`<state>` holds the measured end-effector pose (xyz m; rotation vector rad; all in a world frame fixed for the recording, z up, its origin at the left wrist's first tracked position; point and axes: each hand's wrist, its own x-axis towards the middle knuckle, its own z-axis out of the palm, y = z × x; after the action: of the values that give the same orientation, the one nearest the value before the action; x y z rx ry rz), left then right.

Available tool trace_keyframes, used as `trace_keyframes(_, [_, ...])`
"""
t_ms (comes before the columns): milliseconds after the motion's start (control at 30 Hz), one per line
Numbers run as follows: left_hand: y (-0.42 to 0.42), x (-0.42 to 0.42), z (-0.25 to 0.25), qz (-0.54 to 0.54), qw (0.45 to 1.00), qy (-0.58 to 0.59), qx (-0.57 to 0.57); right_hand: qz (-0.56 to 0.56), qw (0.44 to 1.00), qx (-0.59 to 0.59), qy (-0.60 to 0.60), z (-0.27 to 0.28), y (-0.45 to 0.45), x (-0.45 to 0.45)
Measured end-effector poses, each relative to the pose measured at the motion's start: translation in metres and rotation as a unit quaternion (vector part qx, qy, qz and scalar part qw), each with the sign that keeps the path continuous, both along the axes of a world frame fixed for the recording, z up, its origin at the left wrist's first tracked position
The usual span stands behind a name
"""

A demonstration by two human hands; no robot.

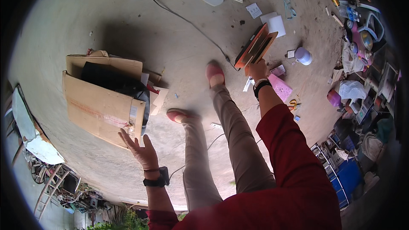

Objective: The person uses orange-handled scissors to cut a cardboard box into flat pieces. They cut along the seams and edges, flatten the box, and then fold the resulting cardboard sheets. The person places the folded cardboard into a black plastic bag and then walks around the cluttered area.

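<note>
My right hand (257,69) grips the lower end of an orange and black case (255,48), whose parts stand apart; its exact kind is unclear. A cable (195,27) on the floor runs up to the case's lower end. My left hand (142,153) is raised with its fingers spread and holds nothing. Beyond its fingertips stands a large open cardboard box (99,105) with a black sheet-like item (111,78) inside, partly hanging over the box's near side.
A lilac mug-like container (303,56), a pink patterned item (280,86) and yellow-handled pliers (293,104) lie right of my feet. White papers (276,25) lie beyond the case. Piled household goods line the right edge; a ladder (49,187) leans at lower left.
</note>
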<state>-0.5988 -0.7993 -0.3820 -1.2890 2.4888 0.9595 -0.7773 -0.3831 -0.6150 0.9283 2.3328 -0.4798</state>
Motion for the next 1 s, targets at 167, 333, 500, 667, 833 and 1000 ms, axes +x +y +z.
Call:
trace_keyframes(167, [0.016, -0.014, 0.012, -0.023, 0.998, -0.029, 0.054, -0.088, 0.996, -0.007, 0.004, -0.018, 0.046, 0.025])
trace_keyframes(333, [0.041, -0.017, 0.025, 0.004, 0.991, -0.046, 0.126, -0.247, 0.948, -0.198, -0.012, 0.052, 0.041, 0.009])
trace_keyframes(500, [0.074, -0.035, 0.041, -0.054, 0.966, -0.088, 0.238, -0.275, 0.914, -0.298, -0.029, 0.136, 0.033, 0.013])
trace_keyframes(667, [0.092, -0.029, 0.041, -0.035, 0.921, -0.091, 0.378, -0.277, 0.879, -0.386, -0.021, 0.24, 0.007, 0.017])
trace_keyframes(833, [0.106, -0.073, 0.079, 0.176, 0.768, -0.147, 0.598, -0.295, 0.813, -0.5, -0.047, 0.353, -0.004, 0.027])
trace_keyframes(1000, [0.103, -0.128, 0.11, 0.284, 0.587, 0.008, 0.758, -0.31, 0.771, -0.556, -0.041, 0.446, -0.015, 0.039])
